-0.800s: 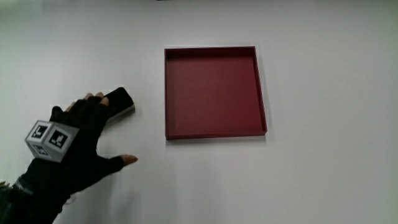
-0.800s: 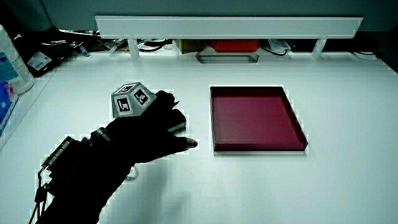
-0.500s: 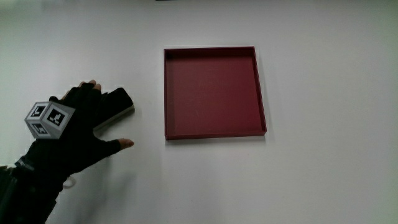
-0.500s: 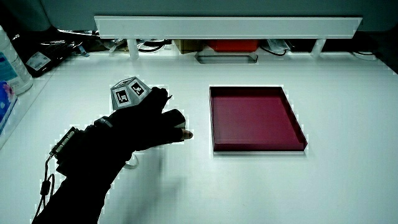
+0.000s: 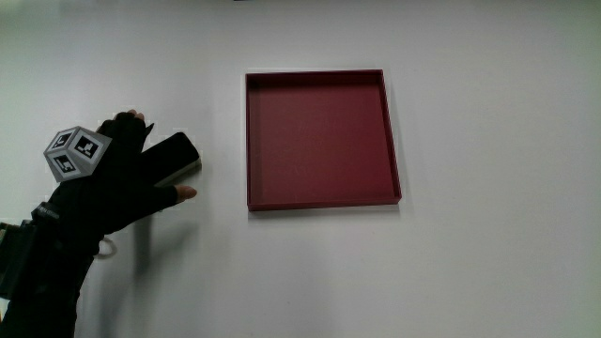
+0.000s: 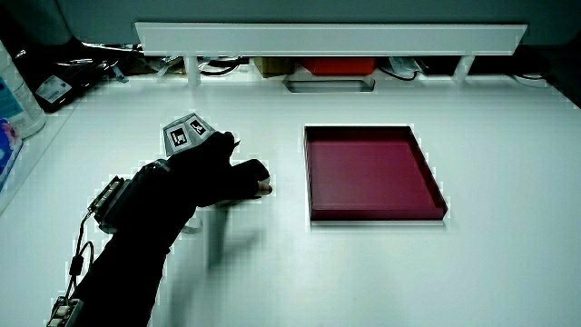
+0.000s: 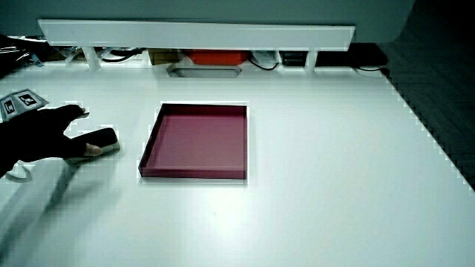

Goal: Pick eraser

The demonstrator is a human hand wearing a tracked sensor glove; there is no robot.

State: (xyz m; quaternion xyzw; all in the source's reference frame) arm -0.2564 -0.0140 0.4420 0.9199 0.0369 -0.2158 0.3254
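While the forearm (image 5: pixel 38 282) comes in from the person's side of the white table (image 5: pixel 488 235), the black-gloved hand (image 5: pixel 117 183) reaches forward from it and lies low over the table. On its back sits the small patterned cube (image 5: pixel 77 153), seen in both side views too (image 6: pixel 189 134) (image 7: pixel 18 100).

Just past the hand lies the eraser (image 5: pixel 177 153), a dark flat block with a pale edge, resting on the table at a slant. The hand covers the end of it nearest the cube, and the free end points toward the tray. Whether the hand has closed firmly on the eraser or only rests against it cannot be told. In a side view the eraser (image 7: pixel 105 136) shows flat on the table, with the hand (image 7: pixel 37 137) touching it.

Next comes the shallow square red tray (image 5: pixel 324 203), near the eraser but apart from it, with nothing in it. Both side views show its low walls (image 6: pixel 377 218) (image 7: pixel 193 174).

Farther from the person than the tray, the low white partition (image 6: pixel 331 38) runs along the table, also seen in a side view (image 7: pixel 193 33).
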